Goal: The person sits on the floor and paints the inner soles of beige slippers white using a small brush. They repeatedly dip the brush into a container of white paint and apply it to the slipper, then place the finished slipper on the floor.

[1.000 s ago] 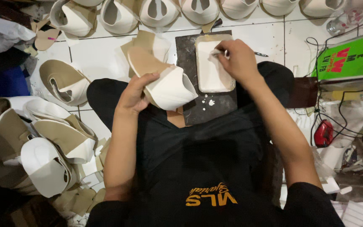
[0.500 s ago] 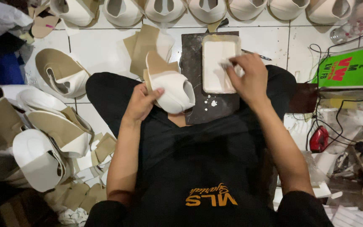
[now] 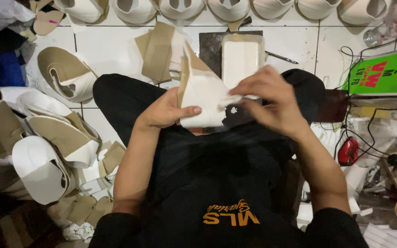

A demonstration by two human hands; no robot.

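Hands had come together over the lap since the moment before. Half a second earlier the right hand [image 3: 272,103] had been out over the white tray [image 3: 242,57] on the dark slab [image 3: 210,46], fingertips down in it; now it had drawn back toward the body and met the white shoe upper [image 3: 205,98], its fingers pinched on a small flap at the upper's near edge. The left hand [image 3: 166,112] was closed on the same piece, thumb laid across the white face and fingers wrapped behind, holding it upright with its tan lining peaking above the knuckles. The upper itself had been lifted and tilted, so that it stood between the two hands instead of resting low by the left one.

I judged from the trip to the tray that something had been picked up on the fingertips and was being worked into the edge, though nothing on them could be made out. Beyond the hands lay a stack of tan card pieces [image 3: 157,53], and farther out a row of finished uppers [image 3: 180,8]. More uppers [image 3: 47,138] were heaped well off to the left hand's side.
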